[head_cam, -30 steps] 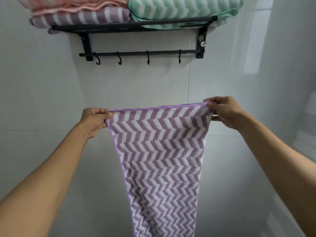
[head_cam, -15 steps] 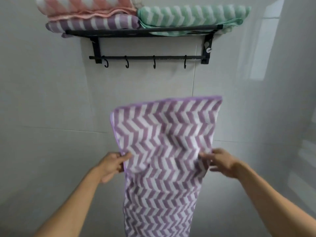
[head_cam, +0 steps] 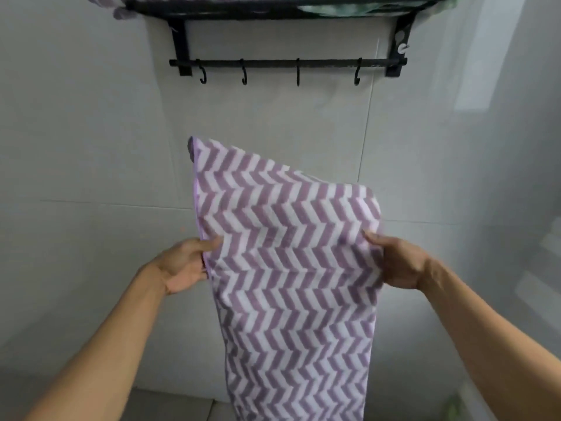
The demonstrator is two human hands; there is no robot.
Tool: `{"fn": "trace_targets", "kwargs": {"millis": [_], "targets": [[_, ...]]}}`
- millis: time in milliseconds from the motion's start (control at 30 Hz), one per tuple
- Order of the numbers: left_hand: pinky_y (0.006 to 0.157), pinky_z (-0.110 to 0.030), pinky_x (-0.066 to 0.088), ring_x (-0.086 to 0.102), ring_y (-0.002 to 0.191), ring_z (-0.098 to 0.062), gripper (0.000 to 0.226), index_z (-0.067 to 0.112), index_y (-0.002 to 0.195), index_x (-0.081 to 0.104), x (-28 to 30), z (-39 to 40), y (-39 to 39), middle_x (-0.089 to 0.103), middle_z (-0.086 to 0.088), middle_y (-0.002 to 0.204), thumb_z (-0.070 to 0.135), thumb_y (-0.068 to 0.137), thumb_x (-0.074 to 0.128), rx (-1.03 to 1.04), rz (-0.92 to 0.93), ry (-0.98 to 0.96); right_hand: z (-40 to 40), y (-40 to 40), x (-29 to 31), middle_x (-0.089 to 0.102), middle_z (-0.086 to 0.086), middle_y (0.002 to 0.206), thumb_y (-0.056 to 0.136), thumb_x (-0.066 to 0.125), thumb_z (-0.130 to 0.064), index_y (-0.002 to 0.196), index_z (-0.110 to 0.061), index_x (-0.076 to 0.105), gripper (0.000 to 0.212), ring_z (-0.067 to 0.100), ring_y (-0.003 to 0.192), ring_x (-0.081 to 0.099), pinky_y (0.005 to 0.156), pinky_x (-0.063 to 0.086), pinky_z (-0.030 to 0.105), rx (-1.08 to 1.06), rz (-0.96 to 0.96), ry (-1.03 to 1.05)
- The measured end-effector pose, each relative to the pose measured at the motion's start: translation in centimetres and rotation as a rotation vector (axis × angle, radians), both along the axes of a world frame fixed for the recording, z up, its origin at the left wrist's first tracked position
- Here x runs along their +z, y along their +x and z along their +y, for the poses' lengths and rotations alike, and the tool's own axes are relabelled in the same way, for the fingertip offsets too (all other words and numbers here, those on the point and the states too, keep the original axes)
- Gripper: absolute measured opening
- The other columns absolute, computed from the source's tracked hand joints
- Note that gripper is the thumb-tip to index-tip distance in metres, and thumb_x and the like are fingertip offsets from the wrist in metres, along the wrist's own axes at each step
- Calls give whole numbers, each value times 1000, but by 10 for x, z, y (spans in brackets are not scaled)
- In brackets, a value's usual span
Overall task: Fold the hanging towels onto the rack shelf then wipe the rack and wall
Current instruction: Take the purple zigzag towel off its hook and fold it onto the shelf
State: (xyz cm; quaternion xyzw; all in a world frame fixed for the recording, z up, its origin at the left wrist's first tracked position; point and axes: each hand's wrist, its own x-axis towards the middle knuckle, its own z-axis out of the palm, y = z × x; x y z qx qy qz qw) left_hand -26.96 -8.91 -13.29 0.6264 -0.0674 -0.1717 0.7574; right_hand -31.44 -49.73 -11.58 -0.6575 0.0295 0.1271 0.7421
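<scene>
Hands have moved down the purple and white zigzag towel: a second ago they pinched its top corners, and now the left hand and the right hand grip its two side edges about halfway down. The fingers of both hands are clamped on the cloth. The top part now stands up above the hands and tips over on the right, so the fold looks just begun. The towel hangs in the air in front of the tiled wall, below the black rack with its four bare hooks. Other towels already lie on the shelf. No writing or brand shows anywhere.
</scene>
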Motion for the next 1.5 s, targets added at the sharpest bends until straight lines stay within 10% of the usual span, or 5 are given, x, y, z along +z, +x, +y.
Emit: {"fn": "trace_targets", "kwargs": {"millis": [267,467,633,833,1500], "targets": [[61,-27,62,73,63,-13,33,0,104,71,3,10,20,71,-22,116,15,76,81,399,-45,12,10,16,-5,73,18,118,74,80,-36,114,-1,71,54,28,95,74,83,62,41,-122,-77,53],[86,-45,60,69,111,-33,93,7,127,66,-18,6,-17,69,-18,127,35,45,101,-7,31,19,3,7,-19,74,17,117,67,89,-38,108,-4,76,55,29,98,72,83,59,40,64,-40,-185],[59,-39,63,75,69,-21,8,2,84,75,-9,7,0,73,-20,103,8,80,78,411,9,8,5,21,-29,69,-1,82,73,82,-41,81,-15,76,28,17,78,62,69,50,27,-60,-91,115],[71,-43,63,75,89,-30,39,-2,106,73,-2,22,7,69,-25,119,19,74,83,243,9,2,16,14,-34,76,12,100,39,101,-47,104,-4,78,81,26,86,73,71,60,36,169,-98,-104],[68,-42,62,75,85,-33,73,-6,102,74,-32,-4,-12,71,-29,110,32,46,101,199,0,112,5,13,-7,66,27,128,84,72,-13,118,9,66,40,34,100,73,85,61,43,-23,-109,-43]]}}
